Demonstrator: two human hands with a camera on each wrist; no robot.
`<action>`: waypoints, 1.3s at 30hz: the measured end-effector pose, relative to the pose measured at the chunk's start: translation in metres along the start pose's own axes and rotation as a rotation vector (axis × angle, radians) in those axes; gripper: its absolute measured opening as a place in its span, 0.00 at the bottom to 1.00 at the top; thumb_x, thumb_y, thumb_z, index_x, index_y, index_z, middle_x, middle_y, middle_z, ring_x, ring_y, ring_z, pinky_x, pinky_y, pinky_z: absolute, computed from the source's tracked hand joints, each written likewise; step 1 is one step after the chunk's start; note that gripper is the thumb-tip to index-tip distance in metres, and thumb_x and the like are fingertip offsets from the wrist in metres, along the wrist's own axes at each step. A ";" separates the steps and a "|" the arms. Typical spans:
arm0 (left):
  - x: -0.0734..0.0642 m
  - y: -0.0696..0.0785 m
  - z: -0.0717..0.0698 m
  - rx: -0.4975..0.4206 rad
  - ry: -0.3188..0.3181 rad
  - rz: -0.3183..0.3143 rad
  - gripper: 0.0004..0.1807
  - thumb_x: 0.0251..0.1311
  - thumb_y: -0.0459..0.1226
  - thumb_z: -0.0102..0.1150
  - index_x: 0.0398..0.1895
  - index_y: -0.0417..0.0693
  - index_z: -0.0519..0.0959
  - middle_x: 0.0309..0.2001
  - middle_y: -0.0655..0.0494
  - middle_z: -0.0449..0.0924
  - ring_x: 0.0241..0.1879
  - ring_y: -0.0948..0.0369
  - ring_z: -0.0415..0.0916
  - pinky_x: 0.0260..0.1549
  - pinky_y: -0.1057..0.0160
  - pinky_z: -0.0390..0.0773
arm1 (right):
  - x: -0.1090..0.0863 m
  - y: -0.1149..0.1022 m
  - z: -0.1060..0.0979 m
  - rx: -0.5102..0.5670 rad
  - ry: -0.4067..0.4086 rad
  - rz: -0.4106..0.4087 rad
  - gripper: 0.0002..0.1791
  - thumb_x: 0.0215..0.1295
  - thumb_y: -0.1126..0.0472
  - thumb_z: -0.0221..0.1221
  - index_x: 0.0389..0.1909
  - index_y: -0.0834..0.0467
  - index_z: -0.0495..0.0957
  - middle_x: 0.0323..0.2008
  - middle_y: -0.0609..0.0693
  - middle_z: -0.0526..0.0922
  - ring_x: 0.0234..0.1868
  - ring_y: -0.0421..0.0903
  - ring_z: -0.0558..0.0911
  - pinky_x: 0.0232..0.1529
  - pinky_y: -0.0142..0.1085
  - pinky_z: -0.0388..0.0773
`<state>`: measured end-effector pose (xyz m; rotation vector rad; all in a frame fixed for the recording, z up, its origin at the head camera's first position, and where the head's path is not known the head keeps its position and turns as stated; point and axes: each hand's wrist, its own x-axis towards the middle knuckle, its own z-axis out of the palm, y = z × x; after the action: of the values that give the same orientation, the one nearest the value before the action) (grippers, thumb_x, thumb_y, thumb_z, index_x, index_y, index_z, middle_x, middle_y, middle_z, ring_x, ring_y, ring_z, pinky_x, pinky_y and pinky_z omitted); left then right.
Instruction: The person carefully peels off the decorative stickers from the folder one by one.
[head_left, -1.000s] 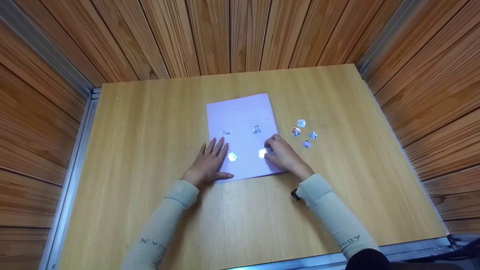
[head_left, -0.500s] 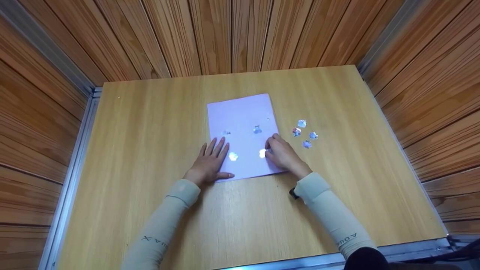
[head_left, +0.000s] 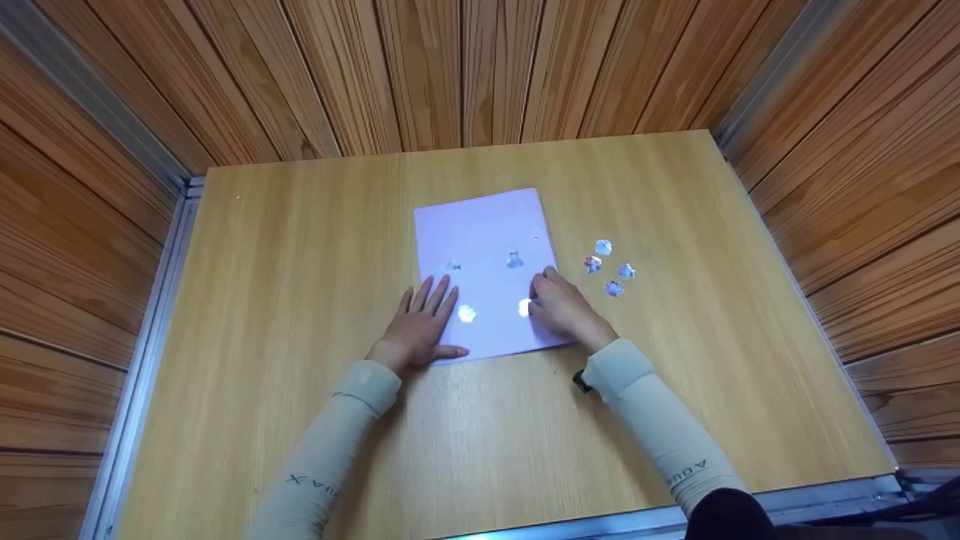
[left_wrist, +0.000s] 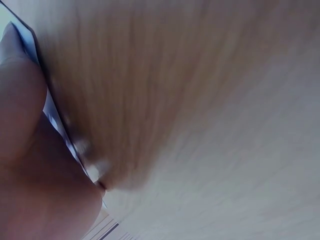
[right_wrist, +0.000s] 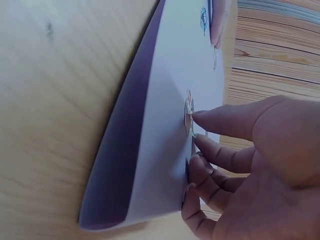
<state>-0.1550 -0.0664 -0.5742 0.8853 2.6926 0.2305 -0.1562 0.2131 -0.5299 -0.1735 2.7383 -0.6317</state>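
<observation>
A pale purple folded sheet (head_left: 491, 225) lies on the wooden table, with several shiny stickers on its face. My left hand (head_left: 415, 322) rests flat near its lower left edge, fingers spread, close to a glinting sticker (head_left: 466, 313). At the lower right of the sheet, my right hand (head_left: 564, 306) pinches another shiny sticker (right_wrist: 189, 115) between thumb and index finger. The right wrist view shows that sticker slightly tilted against the sheet, the other fingers curled beside it. Higher up lie a bluish sticker (head_left: 514, 259) and a fainter one (head_left: 452, 265).
Several loose shiny stickers (head_left: 613, 288) lie on the table (head_left: 300, 247) to the right of the sheet. Wood-plank walls (head_left: 491, 75) stand at the back and both sides, with metal rails (head_left: 139, 360) along the table's edges. A dark band (head_left: 581, 381) shows at my right wrist.
My right wrist and forearm have shifted slightly left, while the fingers stay at the same sticker. The left hand and the sheet look unchanged.
</observation>
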 end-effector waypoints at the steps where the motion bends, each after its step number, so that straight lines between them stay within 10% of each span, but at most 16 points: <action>1: 0.000 0.000 0.000 -0.003 0.001 0.001 0.58 0.63 0.71 0.49 0.84 0.49 0.40 0.84 0.47 0.31 0.81 0.43 0.28 0.77 0.38 0.37 | 0.000 -0.001 0.000 -0.001 -0.004 0.006 0.10 0.73 0.62 0.56 0.48 0.63 0.77 0.45 0.56 0.73 0.43 0.54 0.77 0.46 0.46 0.78; 39: 0.001 -0.001 0.005 0.016 0.035 0.002 0.59 0.63 0.72 0.50 0.84 0.49 0.42 0.84 0.47 0.34 0.82 0.44 0.30 0.77 0.38 0.37 | 0.006 -0.002 0.000 0.027 0.001 0.056 0.06 0.76 0.63 0.54 0.45 0.61 0.77 0.44 0.54 0.73 0.43 0.53 0.77 0.45 0.44 0.78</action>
<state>-0.1550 -0.0665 -0.5798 0.8974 2.7300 0.2269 -0.1616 0.2103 -0.5306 -0.0892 2.7240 -0.6534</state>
